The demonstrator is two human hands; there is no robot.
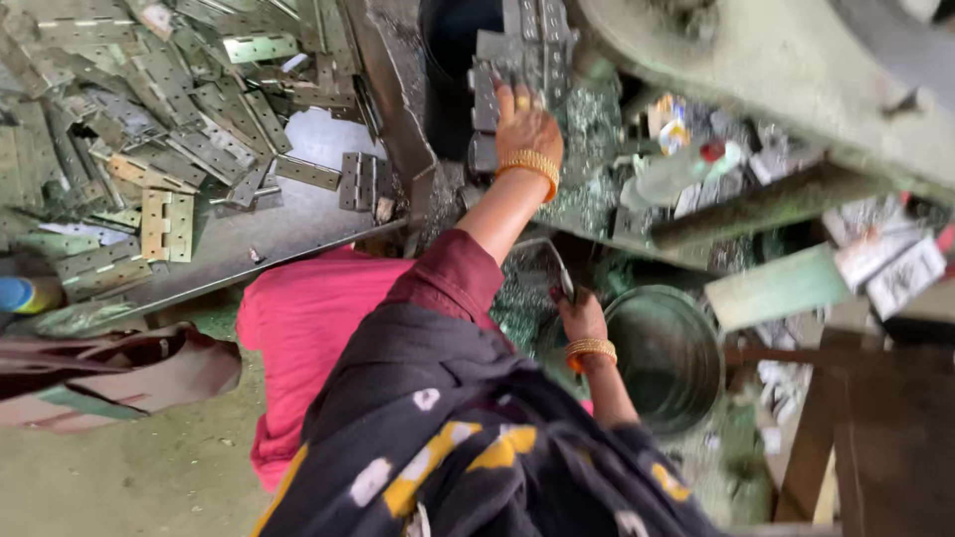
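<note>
I see a heap of loose hinges (149, 129) on a tray (288, 224), plastic bottle (676, 171), blue cap (15, 294), concrete floor (129, 477).

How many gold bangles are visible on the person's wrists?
2: one gold bangle on the left wrist by the stacked hinges, one on the right wrist beside the metal bowl. Sleeves may hide others.

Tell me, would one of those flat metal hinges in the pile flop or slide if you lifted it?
The hinges look like plate metal, so probably stiff and heavy for their size. Each would likely fold at its knuckle. Lying loosely overlapped on the sloping tray, neighbours may slide.
</note>
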